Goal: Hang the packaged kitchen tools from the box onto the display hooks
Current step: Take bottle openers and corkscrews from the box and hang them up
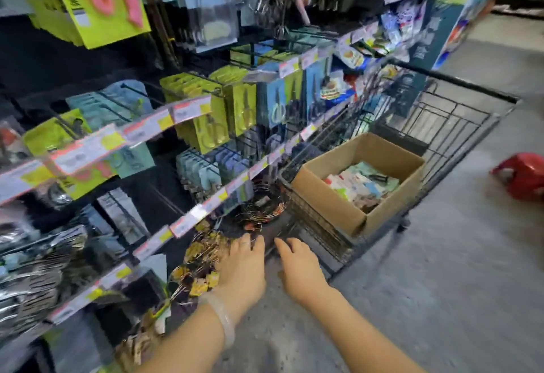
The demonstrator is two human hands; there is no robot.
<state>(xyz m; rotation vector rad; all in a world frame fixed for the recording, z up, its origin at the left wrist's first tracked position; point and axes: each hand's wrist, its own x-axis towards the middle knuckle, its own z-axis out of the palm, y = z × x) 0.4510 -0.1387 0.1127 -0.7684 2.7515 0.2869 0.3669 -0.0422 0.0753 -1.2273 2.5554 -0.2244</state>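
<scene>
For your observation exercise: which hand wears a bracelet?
The left hand: a pale translucent bracelet circles its wrist, and a ring sits on one finger. The right hand wears neither.

An open brown cardboard box [347, 196] is seen right of centre in the frame, set inside a black wire cart. Its flaps are folded outward, and it is turned at an angle, one corner pointing toward the lower centre. Packaged kitchen tools [360, 185] are piled loosely in its bottom: flat carded packs in white, pale green, blue and pink, lying at mixed angles; single items cannot be told apart because of blur. Black wire display hooks [206, 81] are seen across the left and centre of the frame, jutting out from the shelving in tiers, most loaded with hanging yellow-green and blue carded packs.
</scene>
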